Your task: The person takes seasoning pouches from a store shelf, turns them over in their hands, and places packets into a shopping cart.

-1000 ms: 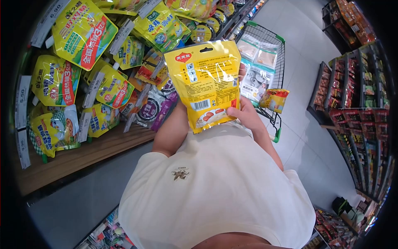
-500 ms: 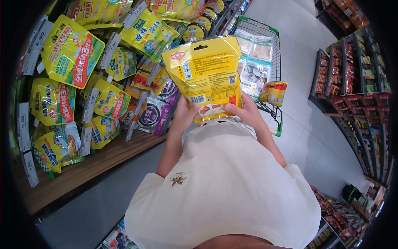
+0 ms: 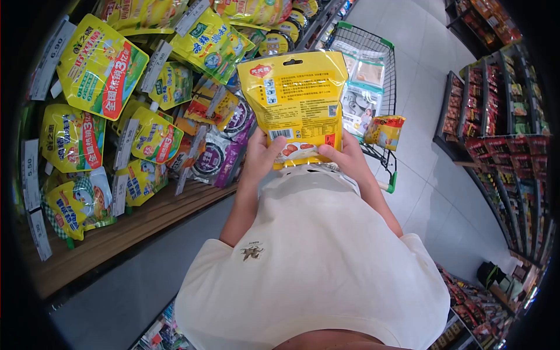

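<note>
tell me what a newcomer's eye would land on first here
Probably the large yellow pouch near the centre, held between the left hand and right hand. Next, the bright packets crowding the shelf at left, then the shopping cart beyond the pouch.

Wood-look shelf (image 3: 128,240), yellow pouches (image 3: 81,204) crowded along it, pale tiled floor (image 3: 420,87), green-rimmed wire cart (image 3: 366,33) standing there.

Shiny yellow pouch (image 3: 300,102) with a red logo, text-covered side toward the viewer, slightly tilted, between the fingers (image 3: 272,153)
</note>
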Demonstrator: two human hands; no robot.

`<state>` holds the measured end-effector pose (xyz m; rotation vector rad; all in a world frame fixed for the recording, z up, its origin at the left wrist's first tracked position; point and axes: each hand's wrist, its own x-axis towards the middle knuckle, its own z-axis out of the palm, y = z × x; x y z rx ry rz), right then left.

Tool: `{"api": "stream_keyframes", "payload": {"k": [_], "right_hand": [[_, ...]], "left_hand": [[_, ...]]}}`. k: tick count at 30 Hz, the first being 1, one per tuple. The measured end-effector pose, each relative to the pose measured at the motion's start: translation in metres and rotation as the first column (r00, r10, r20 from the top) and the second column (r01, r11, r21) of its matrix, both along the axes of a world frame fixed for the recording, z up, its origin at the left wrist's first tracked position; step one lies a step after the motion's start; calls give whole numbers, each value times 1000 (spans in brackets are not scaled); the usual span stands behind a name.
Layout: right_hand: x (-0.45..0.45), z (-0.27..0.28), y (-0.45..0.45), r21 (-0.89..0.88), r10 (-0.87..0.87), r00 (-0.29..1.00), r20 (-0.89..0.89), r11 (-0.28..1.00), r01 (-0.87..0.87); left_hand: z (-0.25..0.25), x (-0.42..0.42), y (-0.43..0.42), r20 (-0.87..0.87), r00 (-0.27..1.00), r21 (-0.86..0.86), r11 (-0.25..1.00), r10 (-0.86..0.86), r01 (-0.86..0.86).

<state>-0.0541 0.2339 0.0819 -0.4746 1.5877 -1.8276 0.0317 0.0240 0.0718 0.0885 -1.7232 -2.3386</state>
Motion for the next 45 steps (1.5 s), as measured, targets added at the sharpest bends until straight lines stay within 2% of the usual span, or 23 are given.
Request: {"api": "stream_keyframes", "payload": {"k": [13,22,35,45], "right_hand": [[0,3,2,1,-32,999,-30,999,32],[-4,-8,2,3,-64,998,5,998,64],[-11,-4,-1,-37,-107,993,-51,994,105],[-15,-5,0,-76,-131,991,-4,988,130]], "left_hand": [[-3,-7,3,-29,999,30,999,-31,32],[0,-15,7,-3,1000,-2,1000,23,-23],[3,-25,8,24,999,29,999,-44,43],[5,-30,13,11,998,35,998,-54,53]]}}
